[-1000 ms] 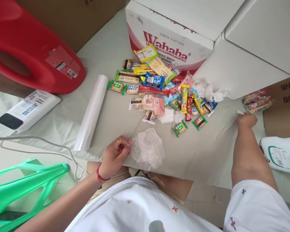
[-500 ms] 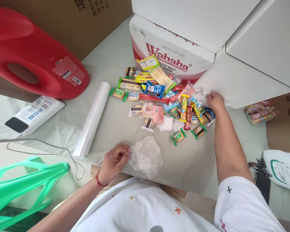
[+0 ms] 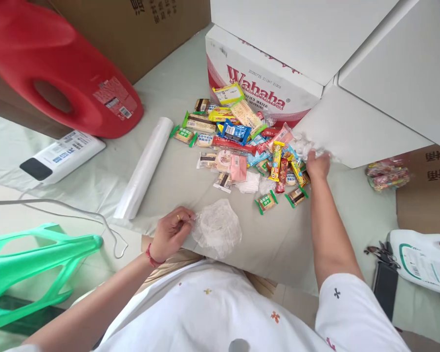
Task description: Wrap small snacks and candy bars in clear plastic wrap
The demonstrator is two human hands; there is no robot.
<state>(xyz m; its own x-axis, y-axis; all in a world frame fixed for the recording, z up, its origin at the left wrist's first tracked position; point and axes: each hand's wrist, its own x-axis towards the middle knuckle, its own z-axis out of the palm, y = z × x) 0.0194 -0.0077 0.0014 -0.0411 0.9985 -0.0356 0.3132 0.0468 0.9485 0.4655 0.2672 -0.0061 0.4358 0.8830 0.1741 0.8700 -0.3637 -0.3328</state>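
Observation:
My left hand pinches the edge of a crumpled clear plastic bag that lies on the table near my body. Across the table, my right hand rests on the right edge of a pile of wrapped snacks, fingers curled down onto a wrapper; what they grip is hidden. The pile holds several small packets in green, yellow, red, blue and pink wrappers. Crumpled white plastic lies just beyond my right hand.
A roll of clear bags lies left of the pile. A Wahaha carton and white boxes stand behind. A red jug, a white device, a green stool, filled snack bags and a white bottle surround the table.
My right hand came from the far right, beside the filled snack bags, over to the right edge of the snack pile. The left hand kept its pinch on the plastic bag.

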